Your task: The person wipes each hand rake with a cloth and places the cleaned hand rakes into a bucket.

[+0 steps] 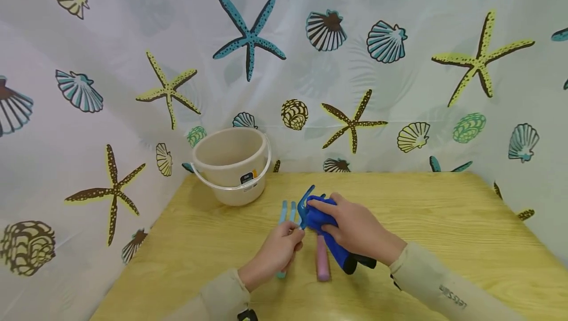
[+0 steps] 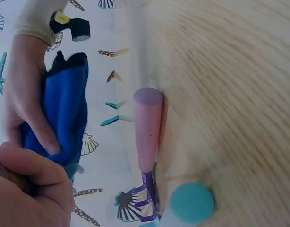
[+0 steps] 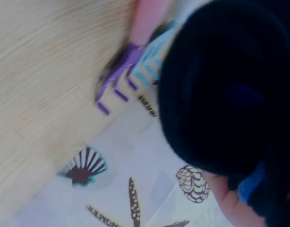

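My left hand grips the handle of a small blue garden rake, its curved prongs pointing up and away. Around the prong end, my right hand holds a bunched blue cloth item with black cuffs, like a pair of gloves. One dark cuff fills much of the right wrist view. Below the hands on the table lies a purple hand rake with a pink handle. Beside it is a light blue fork with a teal handle end.
A beige bucket with a white bail handle stands at the back left of the wooden table. Behind and along both sides hangs a white curtain printed with starfish and shells.
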